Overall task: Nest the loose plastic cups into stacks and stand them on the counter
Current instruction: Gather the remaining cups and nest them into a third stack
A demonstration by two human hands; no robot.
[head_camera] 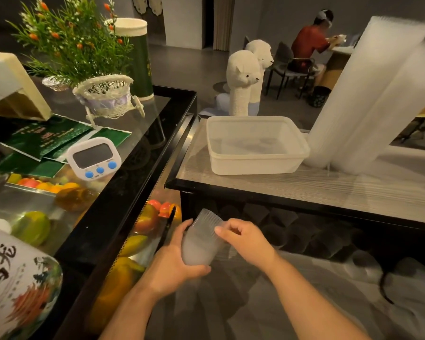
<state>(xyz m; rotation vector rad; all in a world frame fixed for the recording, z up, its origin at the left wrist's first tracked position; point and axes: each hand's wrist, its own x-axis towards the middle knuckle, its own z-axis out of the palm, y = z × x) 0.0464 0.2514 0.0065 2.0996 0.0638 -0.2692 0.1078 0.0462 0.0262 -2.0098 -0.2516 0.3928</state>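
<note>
A short stack of nested translucent plastic cups [201,241] lies tilted between my hands, low in the middle of the view, below the counter edge. My left hand [174,261] grips its lower end, fingers curled under it. My right hand [245,239] holds the upper rim end with thumb and fingers. Two tall stacks of nested cups [368,99] stand on the pale counter [304,187] at the right. More loose cups [290,231] lie in the dark space under the counter.
A translucent rectangular tub [255,146] sits on the counter left of the tall stacks. A glass-topped black display case [142,148] at the left carries a white timer [93,158], a basket plant and fruit. A person sits at a far table.
</note>
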